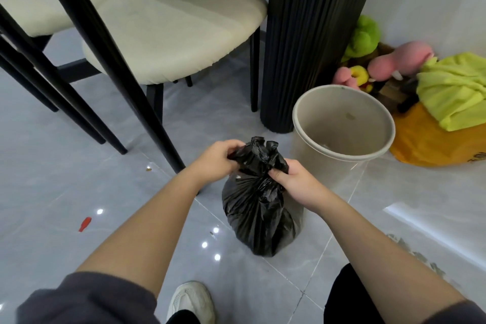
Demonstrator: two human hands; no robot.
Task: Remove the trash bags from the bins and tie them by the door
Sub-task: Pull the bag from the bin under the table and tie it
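A full black trash bag (pixel 259 216) stands on the grey tiled floor in the middle of the view, its top gathered into a bunch. My left hand (pixel 215 159) grips the left side of that bunched top. My right hand (pixel 292 179) pinches the neck of the bag from the right, just below the bunch. Behind the bag to the right stands a beige round bin (pixel 342 137) with no liner in it and a few scraps at its bottom.
Cream chairs (pixel 168 29) with black legs stand at the left and back. A black fluted column (pixel 313 39) rises behind the bin. Plush toys (pixel 378 60), a yellow-green cloth (pixel 455 89) and an orange bag (pixel 426 144) lie at the right wall. A small red object (pixel 85 224) lies on the floor left.
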